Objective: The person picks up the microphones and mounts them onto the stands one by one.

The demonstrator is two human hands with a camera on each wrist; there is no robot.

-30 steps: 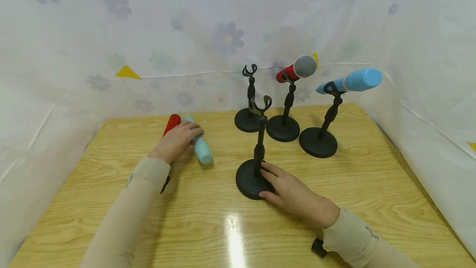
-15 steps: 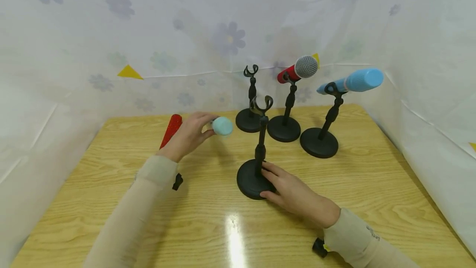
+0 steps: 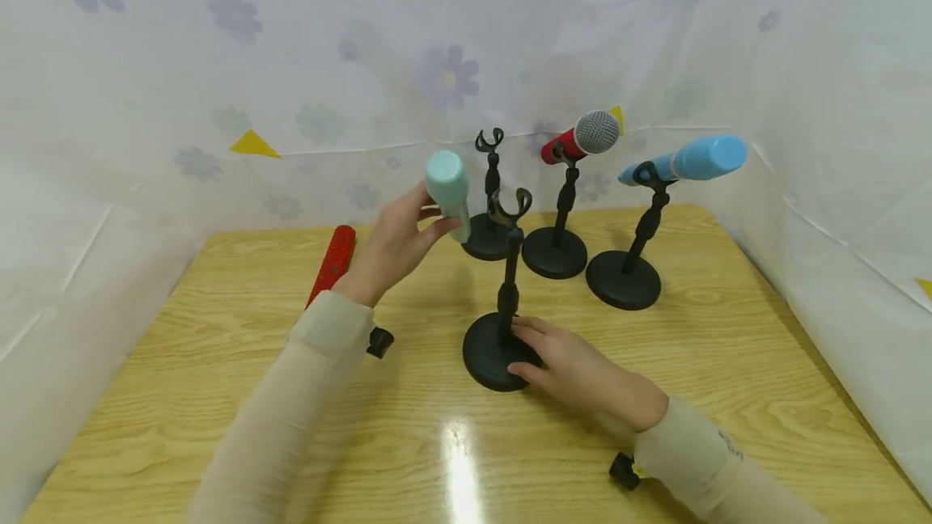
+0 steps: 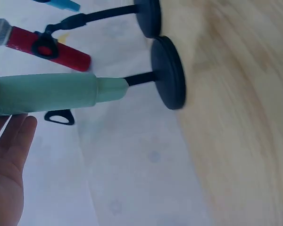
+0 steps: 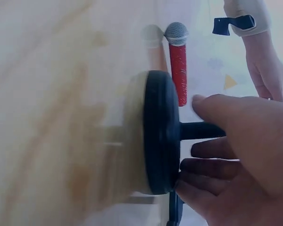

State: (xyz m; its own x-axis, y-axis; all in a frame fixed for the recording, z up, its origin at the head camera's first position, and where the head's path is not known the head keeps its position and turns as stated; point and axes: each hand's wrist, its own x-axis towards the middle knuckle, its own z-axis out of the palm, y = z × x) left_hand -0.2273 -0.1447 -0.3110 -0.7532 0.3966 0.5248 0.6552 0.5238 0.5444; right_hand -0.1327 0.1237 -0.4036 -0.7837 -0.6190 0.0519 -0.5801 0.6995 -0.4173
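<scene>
The thumb and fingers of the left hand (image 3: 396, 241) pinch the mint microphone (image 3: 446, 178), which is near mid-frame, above the table (image 3: 408, 451) with its wide end uppermost. The left-wrist view shows that grip at its left edge, the microphone stretching sideways from it. At lower centre, the fingers of the right hand (image 3: 571, 366) are relaxed and parted, touching the round base of the front stand (image 3: 495, 354), with the post between thumb and fingers. That stand is upright, its forked clip at the top.

Beige sleeves (image 3: 298, 403) cover both forearms, and 1 small black device (image 3: 624, 471) shows at each wrist. Left of centre, a glittery microphone (image 3: 336, 261), red, lies on the table, partly hidden by the left arm; the right-wrist view shows its silver grille.

Farther out, toward the upper right, are 3 more black stands: the rear stand (image 3: 492, 176), the middle stand (image 3: 555, 253) bearing a red microphone (image 3: 559, 145), and the outer stand (image 3: 623, 280) bearing a blue microphone (image 3: 692, 158). Behind everything is pale flowered cloth (image 3: 328, 39).
</scene>
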